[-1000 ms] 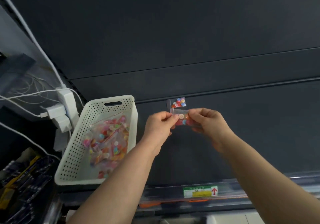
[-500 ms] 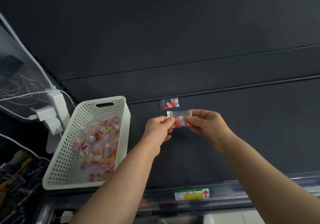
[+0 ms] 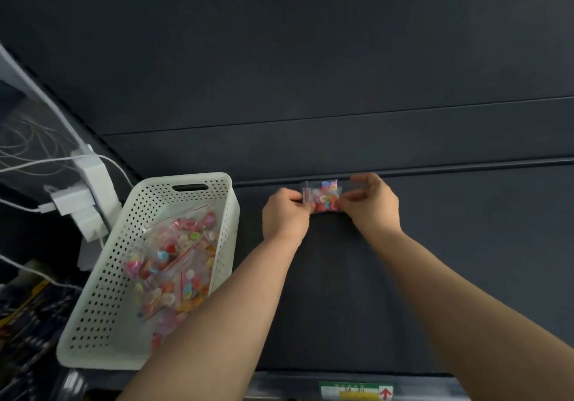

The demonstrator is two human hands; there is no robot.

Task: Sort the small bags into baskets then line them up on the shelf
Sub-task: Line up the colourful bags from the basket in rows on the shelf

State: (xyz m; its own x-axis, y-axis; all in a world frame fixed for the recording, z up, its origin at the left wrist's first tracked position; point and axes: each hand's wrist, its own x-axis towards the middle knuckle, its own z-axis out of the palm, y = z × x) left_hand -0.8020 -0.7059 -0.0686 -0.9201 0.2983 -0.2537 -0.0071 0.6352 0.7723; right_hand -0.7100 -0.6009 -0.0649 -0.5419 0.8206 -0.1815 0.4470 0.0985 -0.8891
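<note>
The dark shelf [image 3: 435,261] spreads beneath and all around your fingers, and its back edge runs just beyond them. Left of them stands the white perforated basket [image 3: 102,292], heaped with clear button bags [image 3: 177,267]. Your left hand [image 3: 284,214] and right hand [image 3: 372,205] meet with their fingers curled. Each pinches one end of the small bag [image 3: 323,195] of coloured buttons stretched between them. I cannot tell whether it touches the shelf. White plugs [image 3: 84,195] hang left of the basket. A green-yellow label [image 3: 357,393] sits on the front lip, nearer you.
</note>
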